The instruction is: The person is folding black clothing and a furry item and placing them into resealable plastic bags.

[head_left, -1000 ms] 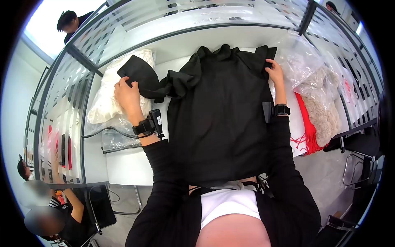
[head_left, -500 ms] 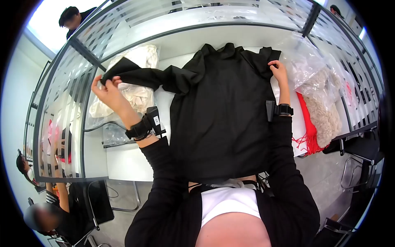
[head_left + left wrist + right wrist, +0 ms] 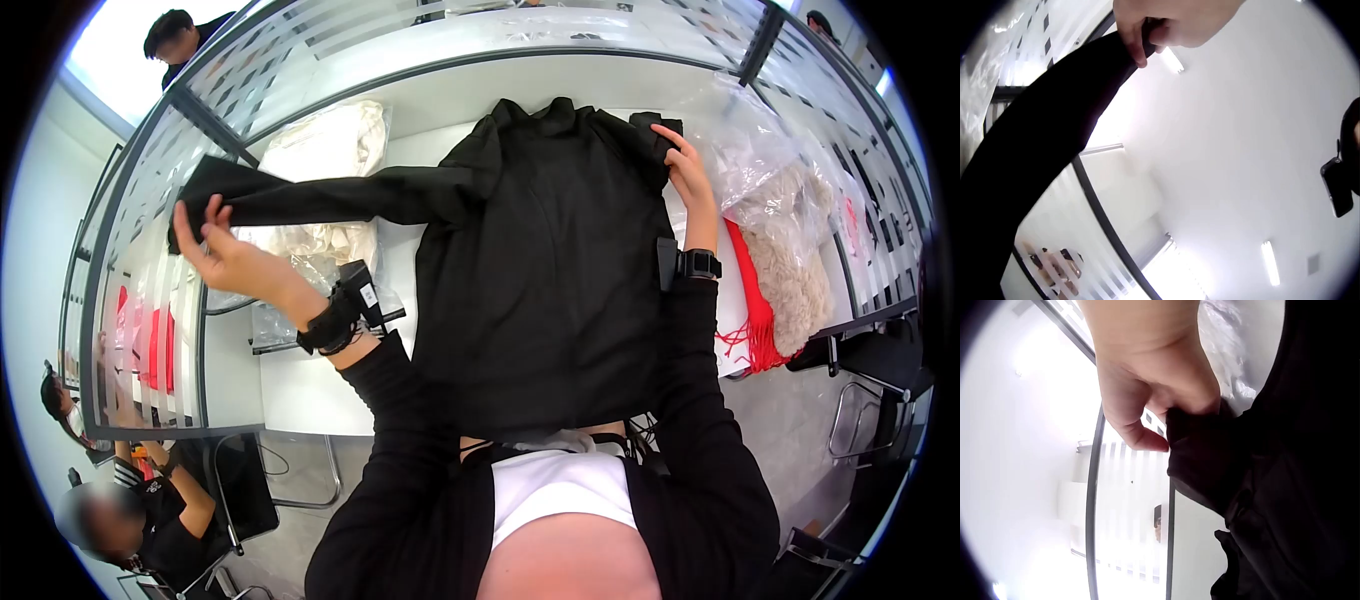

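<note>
A black long-sleeved garment (image 3: 540, 270) lies spread over the white table, its high collar toward the back panel. Its left-side sleeve (image 3: 340, 198) is stretched out sideways, and my left hand (image 3: 235, 255) pinches it near the cuff. In the left wrist view the fingers of that hand (image 3: 1175, 19) grip the dark cloth (image 3: 1054, 106), which hangs in a long band. At the opposite shoulder, my right hand (image 3: 690, 175) holds the bunched other sleeve (image 3: 650, 135). The right wrist view shows this hand (image 3: 1154, 375) with cloth (image 3: 1204, 450) between thumb and fingers.
Clear bags with white clothing (image 3: 330, 145) lie at the left, partly under the sleeve. At the right are a clear plastic bag (image 3: 735, 130), a beige fluffy item (image 3: 790, 260) and a red fringed scarf (image 3: 750, 300). Framed striped panels (image 3: 150, 330) enclose the table; other people are beyond.
My left hand has moved left, drawing the crumpled sleeve out straighter. My right hand has shifted slightly right, its fingers now more extended at the other sleeve.
</note>
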`<state>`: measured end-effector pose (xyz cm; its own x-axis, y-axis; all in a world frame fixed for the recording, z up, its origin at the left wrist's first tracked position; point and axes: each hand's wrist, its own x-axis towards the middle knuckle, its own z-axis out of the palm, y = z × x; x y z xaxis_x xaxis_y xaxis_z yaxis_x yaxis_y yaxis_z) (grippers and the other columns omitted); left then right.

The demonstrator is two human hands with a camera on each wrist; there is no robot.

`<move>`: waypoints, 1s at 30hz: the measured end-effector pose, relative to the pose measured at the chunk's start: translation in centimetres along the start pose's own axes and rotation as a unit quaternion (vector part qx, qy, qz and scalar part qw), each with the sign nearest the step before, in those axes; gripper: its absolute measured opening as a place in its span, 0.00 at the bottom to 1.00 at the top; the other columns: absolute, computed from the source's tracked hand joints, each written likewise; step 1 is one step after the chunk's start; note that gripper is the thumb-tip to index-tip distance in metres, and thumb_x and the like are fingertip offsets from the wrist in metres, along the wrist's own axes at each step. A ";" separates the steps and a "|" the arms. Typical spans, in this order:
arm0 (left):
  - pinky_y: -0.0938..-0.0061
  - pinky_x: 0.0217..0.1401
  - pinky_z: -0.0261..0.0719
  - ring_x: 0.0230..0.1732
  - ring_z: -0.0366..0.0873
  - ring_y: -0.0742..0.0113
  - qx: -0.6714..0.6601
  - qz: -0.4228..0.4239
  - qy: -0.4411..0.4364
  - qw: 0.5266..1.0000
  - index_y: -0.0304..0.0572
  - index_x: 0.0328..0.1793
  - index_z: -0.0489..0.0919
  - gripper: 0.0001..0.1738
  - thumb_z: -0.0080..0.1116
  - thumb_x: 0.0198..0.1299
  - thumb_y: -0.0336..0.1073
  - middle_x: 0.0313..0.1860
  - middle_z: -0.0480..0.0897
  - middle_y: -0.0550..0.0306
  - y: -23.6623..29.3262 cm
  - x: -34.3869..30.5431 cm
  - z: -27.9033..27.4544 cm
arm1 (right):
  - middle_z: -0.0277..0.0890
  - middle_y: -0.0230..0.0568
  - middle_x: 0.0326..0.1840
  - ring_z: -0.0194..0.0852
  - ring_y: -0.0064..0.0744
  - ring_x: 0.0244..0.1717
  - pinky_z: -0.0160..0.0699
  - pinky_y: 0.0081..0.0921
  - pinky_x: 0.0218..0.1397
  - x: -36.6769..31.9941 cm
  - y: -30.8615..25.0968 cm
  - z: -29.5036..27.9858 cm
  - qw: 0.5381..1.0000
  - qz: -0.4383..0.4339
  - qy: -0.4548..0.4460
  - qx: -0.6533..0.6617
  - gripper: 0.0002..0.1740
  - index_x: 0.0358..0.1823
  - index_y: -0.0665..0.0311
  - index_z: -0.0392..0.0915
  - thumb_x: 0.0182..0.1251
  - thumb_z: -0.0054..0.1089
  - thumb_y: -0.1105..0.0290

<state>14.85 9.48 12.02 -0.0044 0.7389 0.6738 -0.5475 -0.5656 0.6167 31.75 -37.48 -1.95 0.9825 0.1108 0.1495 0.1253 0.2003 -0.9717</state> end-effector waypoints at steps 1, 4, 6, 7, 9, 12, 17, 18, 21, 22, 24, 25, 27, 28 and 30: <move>0.79 0.43 0.74 0.41 0.79 0.66 -0.022 0.014 0.012 1.000 0.33 0.56 0.71 0.20 0.35 0.60 0.21 0.43 0.78 0.45 0.1 0.2 -0.1 | 0.69 0.31 0.33 0.64 0.18 0.34 0.63 0.14 0.39 0.1 0.0 0.0 0.999 -0.021 0.019 0.022 0.24 0.54 0.70 0.71 0.52 0.44 0.82; 0.72 0.57 0.72 0.54 0.74 0.58 0.032 0.049 0.011 0.998 0.32 0.58 0.69 0.21 0.38 0.57 0.22 0.55 0.72 0.44 1.0 0.6 -1.0 | 0.72 0.41 0.51 0.65 0.25 0.54 0.61 0.20 0.58 0.1 -0.4 0.5 0.994 -0.087 0.041 0.048 0.21 0.54 0.71 0.71 0.57 0.47 0.78; 0.67 0.61 0.68 0.59 0.71 0.55 0.068 0.109 0.010 0.992 0.33 0.58 0.70 0.21 0.40 0.57 0.23 0.57 0.72 0.46 0.9 0.7 -1.3 | 0.70 0.42 0.54 0.64 0.27 0.56 0.59 0.21 0.61 0.2 -0.9 0.5 0.988 -0.135 0.062 0.036 0.20 0.53 0.72 0.72 0.58 0.47 0.77; 0.67 0.61 0.68 0.59 0.71 0.55 0.074 0.114 0.017 0.991 0.33 0.58 0.70 0.21 0.40 0.57 0.23 0.57 0.72 0.46 1.0 0.6 -1.2 | 0.69 0.43 0.56 0.64 0.28 0.58 0.58 0.22 0.62 0.1 -1.3 0.5 0.984 -0.161 0.072 0.029 0.20 0.53 0.73 0.72 0.58 0.47 0.77; 0.66 0.62 0.68 0.59 0.71 0.55 0.088 0.125 0.027 0.988 0.33 0.58 0.70 0.20 0.40 0.57 0.24 0.57 0.73 0.45 1.2 0.3 -0.9 | 0.67 0.46 0.59 0.62 0.32 0.61 0.54 0.24 0.66 -0.2 -2.4 0.8 0.976 -0.190 0.082 0.066 0.20 0.53 0.76 0.70 0.59 0.45 0.75; 0.66 0.62 0.68 0.59 0.70 0.54 0.100 0.138 0.027 0.985 0.33 0.57 0.70 0.20 0.41 0.57 0.23 0.56 0.73 0.45 1.4 0.3 -0.8 | 0.67 0.47 0.59 0.62 0.34 0.61 0.55 0.27 0.66 -0.4 -3.9 0.8 0.960 -0.229 0.102 0.123 0.22 0.55 0.77 0.67 0.60 0.44 0.73; 0.66 0.61 0.69 0.59 0.71 0.55 0.100 0.125 0.023 0.987 0.34 0.58 0.70 0.20 0.40 0.58 0.24 0.56 0.73 0.46 1.5 0.2 -1.0 | 0.66 0.45 0.59 0.63 0.34 0.61 0.56 0.28 0.65 -1.3 -6.9 1.3 0.960 -0.223 0.079 0.151 0.25 0.57 0.76 0.65 0.59 0.45 0.71; 0.66 0.61 0.69 0.58 0.71 0.55 0.097 0.117 0.026 0.988 0.34 0.58 0.70 0.20 0.40 0.58 0.24 0.56 0.73 0.46 1.5 0.2 -0.9 | 0.66 0.45 0.59 0.63 0.34 0.61 0.56 0.28 0.65 -1.4 -7.5 1.4 0.962 -0.221 0.074 0.140 0.25 0.57 0.76 0.65 0.59 0.45 0.70; 0.67 0.60 0.70 0.56 0.72 0.57 0.097 0.113 0.019 0.989 0.34 0.58 0.70 0.21 0.39 0.57 0.23 0.56 0.73 0.47 1.9 0.1 -0.9 | 0.66 0.45 0.59 0.63 0.34 0.60 0.56 0.28 0.65 -0.8 -9.6 -0.1 0.961 -0.225 0.063 0.146 0.25 0.58 0.76 0.65 0.59 0.45 0.70; 0.67 0.60 0.70 0.56 0.73 0.57 0.090 0.111 0.022 0.989 0.34 0.57 0.70 0.21 0.39 0.56 0.23 0.56 0.73 0.47 1.9 0.1 -0.9 | 0.67 0.45 0.58 0.63 0.33 0.60 0.56 0.27 0.65 -0.8 -10.3 -0.6 0.959 -0.237 0.070 0.138 0.24 0.57 0.76 0.66 0.59 0.45 0.70; 0.67 0.60 0.70 0.54 0.74 0.57 0.077 0.110 0.029 0.990 0.33 0.56 0.71 0.21 0.40 0.55 0.23 0.55 0.74 0.48 1.7 0.2 -1.0 | 0.67 0.46 0.58 0.63 0.33 0.60 0.56 0.26 0.65 -1.0 -11.6 -1.6 0.956 -0.266 0.073 0.103 0.24 0.56 0.76 0.67 0.59 0.45 0.70; 0.67 0.60 0.70 0.54 0.74 0.57 0.071 0.107 0.032 0.991 0.33 0.56 0.71 0.21 0.40 0.55 0.23 0.55 0.74 0.48 1.6 0.2 -1.0 | 0.68 0.46 0.58 0.63 0.33 0.60 0.55 0.25 0.65 -1.1 -12.2 -2.3 0.953 -0.280 0.074 0.085 0.23 0.55 0.76 0.68 0.59 0.45 0.71; 0.67 0.60 0.69 0.53 0.75 0.57 0.061 0.099 0.036 0.993 0.33 0.56 0.71 0.22 0.39 0.54 0.23 0.55 0.74 0.48 1.6 0.2 -1.0 | 0.68 0.46 0.58 0.63 0.33 0.60 0.55 0.24 0.65 -1.4 -13.3 -3.0 0.951 -0.284 0.095 0.074 0.23 0.54 0.77 0.69 0.59 0.46 0.72; 0.67 0.60 0.69 0.53 0.75 0.57 0.058 0.100 0.036 0.993 0.33 0.56 0.71 0.22 0.39 0.54 0.23 0.55 0.74 0.47 1.7 0.3 -1.0 | 0.68 0.46 0.58 0.63 0.33 0.60 0.55 0.24 0.65 -1.7 -13.7 -3.4 0.951 -0.280 0.113 0.074 0.23 0.54 0.77 0.69 0.58 0.47 0.72; 0.67 0.61 0.69 0.53 0.75 0.57 0.054 0.101 0.036 0.993 0.33 0.56 0.71 0.22 0.39 0.54 0.23 0.55 0.74 0.47 1.7 0.3 -1.1 | 0.68 0.49 0.57 0.63 0.34 0.59 0.56 0.25 0.65 -2.2 -14.3 -4.2 0.947 -0.271 0.140 0.099 0.22 0.54 0.78 0.68 0.59 0.47 0.73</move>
<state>13.01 9.07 12.83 -0.1673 0.6294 0.7589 -0.4358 -0.7377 0.5157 28.41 -44.71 10.82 0.7823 -0.3182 0.5355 0.6212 0.3350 -0.7085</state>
